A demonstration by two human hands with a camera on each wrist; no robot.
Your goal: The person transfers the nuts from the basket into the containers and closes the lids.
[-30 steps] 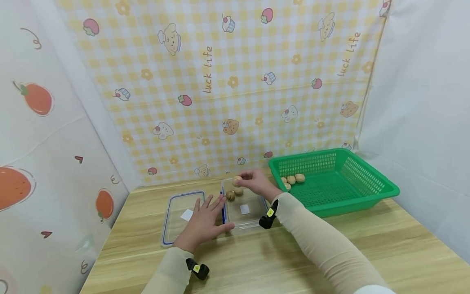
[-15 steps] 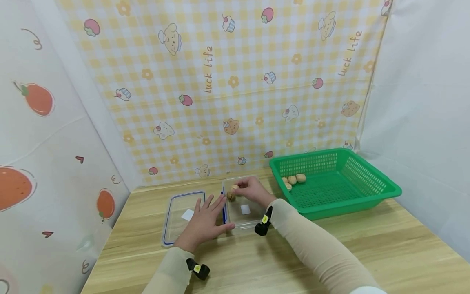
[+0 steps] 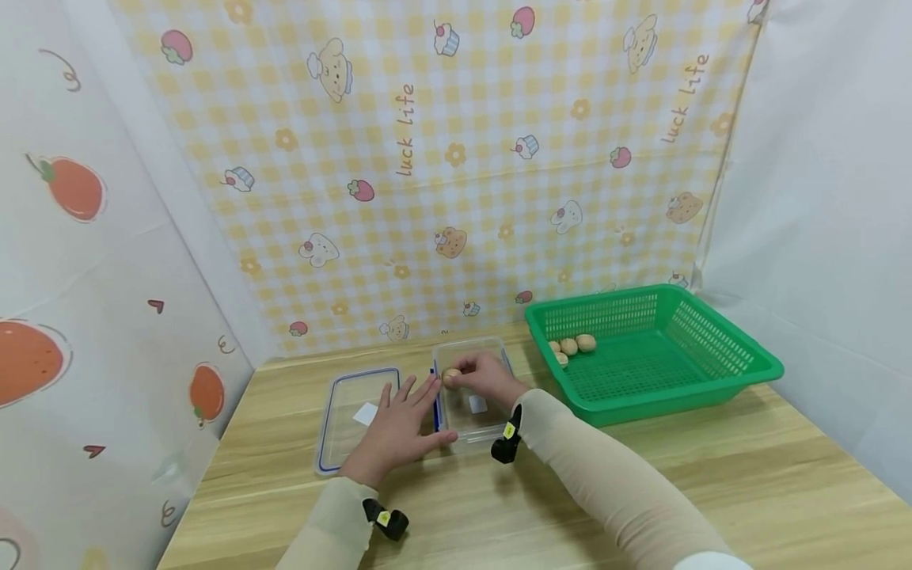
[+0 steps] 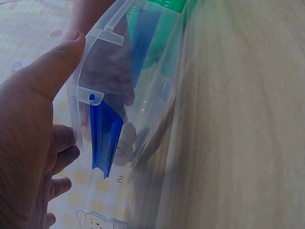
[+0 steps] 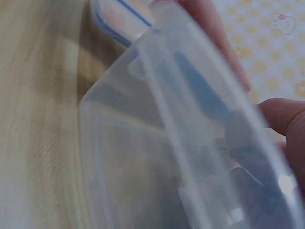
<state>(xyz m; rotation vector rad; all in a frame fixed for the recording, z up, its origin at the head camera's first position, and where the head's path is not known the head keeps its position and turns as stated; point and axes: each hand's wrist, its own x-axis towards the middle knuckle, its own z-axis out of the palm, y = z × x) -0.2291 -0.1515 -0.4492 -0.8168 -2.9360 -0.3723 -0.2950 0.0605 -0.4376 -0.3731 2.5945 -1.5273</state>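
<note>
A clear plastic food container (image 3: 484,435) with blue side clips stands on the table. My left hand (image 3: 399,431) lies spread at its left side, fingers straight, with the fingertips and thumb at the rim. In the left wrist view the thumb rests along the container's edge, above a blue clip (image 4: 106,138) hanging down. My right hand (image 3: 488,376) reaches down into the container and pinches a walnut (image 3: 451,378) near the back left corner. That hand partly hides the other walnuts inside. In the right wrist view the container's wall blurs what lies behind it.
Flat on the table to the left lies the container's blue-edged lid (image 3: 342,408). At the right a green plastic basket (image 3: 644,360) holds several walnuts (image 3: 568,347) in its left corner. A checked cloth (image 3: 385,261) hangs behind the table.
My right hand has lowered a walnut from above the container's back into it, toward the left side. My left hand has stayed at the rim.
</note>
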